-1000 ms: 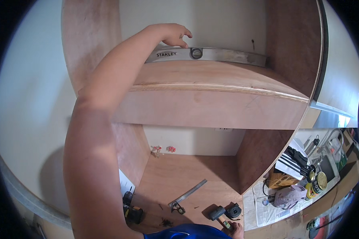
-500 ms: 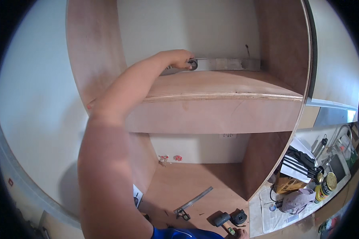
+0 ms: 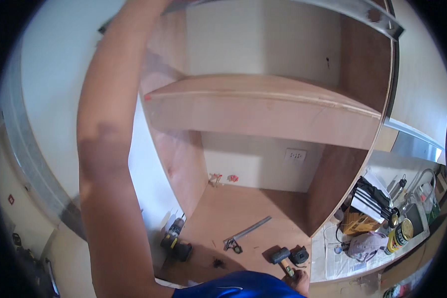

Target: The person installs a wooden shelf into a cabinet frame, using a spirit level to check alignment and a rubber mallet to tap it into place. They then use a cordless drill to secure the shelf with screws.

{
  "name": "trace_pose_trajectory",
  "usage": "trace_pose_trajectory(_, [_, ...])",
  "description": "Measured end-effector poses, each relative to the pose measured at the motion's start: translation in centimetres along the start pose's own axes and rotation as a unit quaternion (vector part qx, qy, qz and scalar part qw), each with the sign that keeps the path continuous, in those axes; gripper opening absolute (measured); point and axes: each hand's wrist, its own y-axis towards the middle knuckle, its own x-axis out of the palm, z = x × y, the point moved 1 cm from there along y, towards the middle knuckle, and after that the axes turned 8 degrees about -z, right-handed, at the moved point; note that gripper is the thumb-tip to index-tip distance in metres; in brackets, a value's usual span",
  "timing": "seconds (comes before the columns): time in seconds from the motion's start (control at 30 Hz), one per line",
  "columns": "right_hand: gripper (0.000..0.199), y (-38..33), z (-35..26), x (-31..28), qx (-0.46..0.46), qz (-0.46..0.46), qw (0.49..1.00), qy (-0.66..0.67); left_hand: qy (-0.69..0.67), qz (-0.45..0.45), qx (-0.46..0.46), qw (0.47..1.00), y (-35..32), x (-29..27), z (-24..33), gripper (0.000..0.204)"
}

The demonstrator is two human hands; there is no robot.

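Note:
My left arm reaches up along the left side, and my left hand (image 3: 156,4) is mostly cut off by the upper edge. A long silvery spirit level (image 3: 355,10) hangs in the air across the front of the upper compartment, held by that hand; its grip is out of sight. Low down, my right hand (image 3: 300,282) is curled at the handle end of a hammer (image 3: 280,256) with a dark block head, which lies on the bottom board. Beside the hammer head sits a black tape measure (image 3: 299,255).
A wooden shelf (image 3: 263,111) spans the cabinet. On the bottom board (image 3: 253,201) lie a combination square (image 3: 246,233) and a cordless drill (image 3: 176,243). A wall socket (image 3: 295,155) is at the back. The right-hand counter holds a yellow can (image 3: 400,236) and a bundled cloth (image 3: 367,247).
My left hand has lifted the spirit level off the shelf's back and brought it up and toward me. The view has shifted, and the drill has come into sight. My right hand stays by the hammer.

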Motion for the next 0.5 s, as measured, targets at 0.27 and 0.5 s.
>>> trace_pose_trajectory(0.27, [0.042,1.4,1.2,1.0,-0.023,-0.045,0.998,0.023,-0.048,0.068,0.080,0.993,-18.2,2.8,6.0,0.024])
trace_pose_trajectory(0.5, [0.051,-3.8,-0.5,0.6,0.004,0.069,0.997,-0.041,-0.360,-0.092,0.067,0.926,-28.4,18.2,14.4,0.035])
